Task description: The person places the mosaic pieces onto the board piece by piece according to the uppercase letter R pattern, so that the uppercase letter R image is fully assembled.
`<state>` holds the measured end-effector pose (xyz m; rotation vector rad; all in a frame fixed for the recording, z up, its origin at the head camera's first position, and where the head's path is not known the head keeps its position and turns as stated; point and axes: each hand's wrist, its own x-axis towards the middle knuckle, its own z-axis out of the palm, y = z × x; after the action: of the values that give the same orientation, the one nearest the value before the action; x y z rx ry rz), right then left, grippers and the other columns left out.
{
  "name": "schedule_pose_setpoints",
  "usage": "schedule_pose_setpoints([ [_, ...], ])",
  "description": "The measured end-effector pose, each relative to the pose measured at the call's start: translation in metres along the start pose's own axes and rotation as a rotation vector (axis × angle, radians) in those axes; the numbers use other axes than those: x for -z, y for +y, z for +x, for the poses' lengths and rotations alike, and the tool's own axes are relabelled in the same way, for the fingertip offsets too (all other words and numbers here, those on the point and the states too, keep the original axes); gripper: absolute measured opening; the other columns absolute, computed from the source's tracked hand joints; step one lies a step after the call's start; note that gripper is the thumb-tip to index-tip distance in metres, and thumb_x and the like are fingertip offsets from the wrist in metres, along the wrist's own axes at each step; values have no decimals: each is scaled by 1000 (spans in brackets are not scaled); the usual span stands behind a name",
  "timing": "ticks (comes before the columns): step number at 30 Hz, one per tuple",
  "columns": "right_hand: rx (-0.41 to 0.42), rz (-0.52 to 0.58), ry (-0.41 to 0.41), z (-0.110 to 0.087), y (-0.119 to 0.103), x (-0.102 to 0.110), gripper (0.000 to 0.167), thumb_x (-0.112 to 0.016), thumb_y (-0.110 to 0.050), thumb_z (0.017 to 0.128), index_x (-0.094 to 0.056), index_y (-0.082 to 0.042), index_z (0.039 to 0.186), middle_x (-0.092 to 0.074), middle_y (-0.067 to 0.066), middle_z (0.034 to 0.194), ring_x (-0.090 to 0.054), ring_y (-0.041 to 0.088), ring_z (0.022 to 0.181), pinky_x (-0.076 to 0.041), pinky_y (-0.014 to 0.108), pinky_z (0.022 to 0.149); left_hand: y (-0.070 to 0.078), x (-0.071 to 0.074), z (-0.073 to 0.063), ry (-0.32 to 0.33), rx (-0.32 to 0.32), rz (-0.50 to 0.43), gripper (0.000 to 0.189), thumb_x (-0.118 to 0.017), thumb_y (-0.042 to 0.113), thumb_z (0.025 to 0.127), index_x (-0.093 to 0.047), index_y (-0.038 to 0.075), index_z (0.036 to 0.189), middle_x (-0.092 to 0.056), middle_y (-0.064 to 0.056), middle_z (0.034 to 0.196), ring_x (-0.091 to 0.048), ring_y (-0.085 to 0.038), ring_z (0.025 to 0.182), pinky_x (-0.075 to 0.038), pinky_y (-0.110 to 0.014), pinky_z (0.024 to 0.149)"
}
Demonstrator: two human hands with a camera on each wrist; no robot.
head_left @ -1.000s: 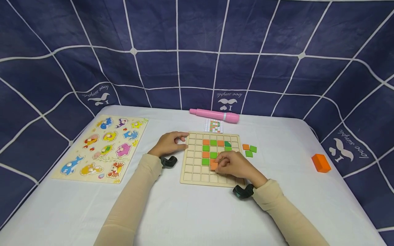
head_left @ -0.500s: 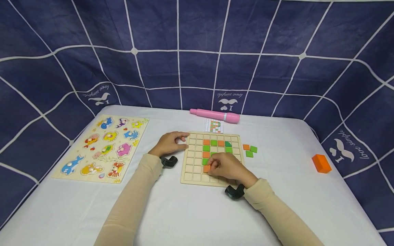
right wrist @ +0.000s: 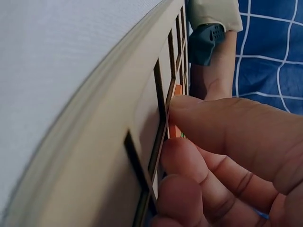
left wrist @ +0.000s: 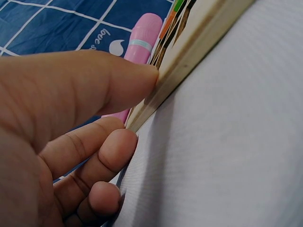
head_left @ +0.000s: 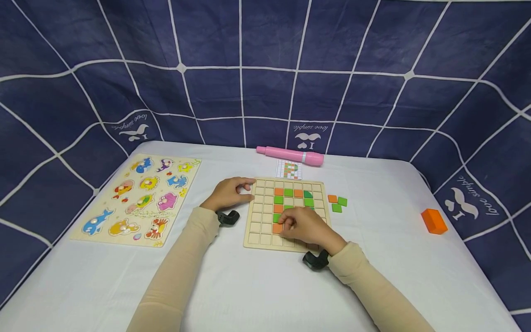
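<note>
A pale wooden grid board [head_left: 255, 221] lies flat in the middle of the table, with green and orange square tiles in several cells. My right hand [head_left: 306, 223] is low over its front half. Thumb and fingers pinch an orange tile [head_left: 277, 228] at a cell just below a green tile [head_left: 276, 218]; in the right wrist view the orange tile [right wrist: 174, 124] shows between thumb and forefinger. Some cells are hidden under this hand. My left hand [head_left: 227, 193] rests at the board's left edge, thumb tip [left wrist: 149, 78] against its side and forefinger near the far corner.
Loose tiles [head_left: 337, 208] lie right of the board. Behind it are a patterned card [head_left: 289, 169] and a pink pen-shaped toy [head_left: 286, 155]. A sea-animal peg puzzle [head_left: 141, 203] lies at left, an orange block [head_left: 433, 221] at far right. Blue cloth [head_left: 265, 92] hangs behind.
My right hand has moved left across the board with the orange tile, bringing it down to the cell under the left green column. It has barely moved since half a second ago. The left hand stays put.
</note>
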<state>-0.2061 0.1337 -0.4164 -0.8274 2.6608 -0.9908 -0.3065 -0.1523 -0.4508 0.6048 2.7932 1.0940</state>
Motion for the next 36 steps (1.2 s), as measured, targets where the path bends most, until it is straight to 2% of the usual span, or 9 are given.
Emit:
schedule_pose_setpoints([
  [5, 33, 93, -27, -3, 7, 5, 16, -87, -9, 90, -78, -6, 102, -67, -10, 80, -57, 4, 71, -49, 24, 72, 2, 0, -1, 0, 15, -16, 59, -82, 27, 91, -70, 13, 147, -65, 3, 102, -48, -15, 81, -38, -34, 79],
  [9, 73, 194, -54, -9, 15, 16, 13, -82, -8, 95, -78, -4, 107, -67, -7, 83, -53, 7, 69, -45, 23, 66, 2, 0, -1, -3, 16, -15, 59, -81, 27, 91, -69, 13, 147, -65, 3, 102, -48, -15, 81, -38, -34, 80],
  [13, 75, 246, -33, -18, 27, 29, 14, -76, -4, 97, -78, -1, 111, -67, -4, 86, -52, 9, 70, -44, 22, 66, 3, 0, -1, -6, 9, -8, 60, -81, 27, 91, -69, 13, 148, -65, 3, 103, -48, -15, 81, -38, -34, 80],
  [22, -30, 392, 45, -36, 61, 53, 21, -71, 2, 99, -70, 12, 118, -66, 8, 87, -55, 10, 66, -49, 24, 61, 3, 0, -2, 1, 18, -23, 59, -81, 26, 90, -69, 12, 147, -65, 3, 103, -48, -16, 82, -38, -34, 80],
  [29, -145, 450, 160, -50, 86, 71, 30, -71, 0, 100, -66, 16, 125, -71, 20, 96, -60, 11, 67, -55, 25, 63, 3, 0, -2, -2, 21, -20, 59, -81, 26, 91, -69, 12, 147, -65, 2, 103, -48, -16, 82, -38, -34, 79],
  [32, -196, 447, 198, -56, 94, 79, 32, -71, -3, 102, -66, 15, 127, -74, 18, 102, -61, 11, 70, -57, 26, 66, 3, 0, -2, -1, 28, -25, 59, -82, 27, 91, -69, 12, 147, -65, 3, 103, -48, -16, 82, -38, -34, 79],
  [36, -242, 448, 245, -65, 105, 88, 33, -70, -3, 102, -64, 15, 129, -74, 9, 97, -61, 10, 71, -58, 25, 67, 4, 0, -2, 1, 31, -27, 58, -82, 26, 91, -70, 13, 146, -65, 3, 103, -48, -16, 82, -37, -35, 79],
])
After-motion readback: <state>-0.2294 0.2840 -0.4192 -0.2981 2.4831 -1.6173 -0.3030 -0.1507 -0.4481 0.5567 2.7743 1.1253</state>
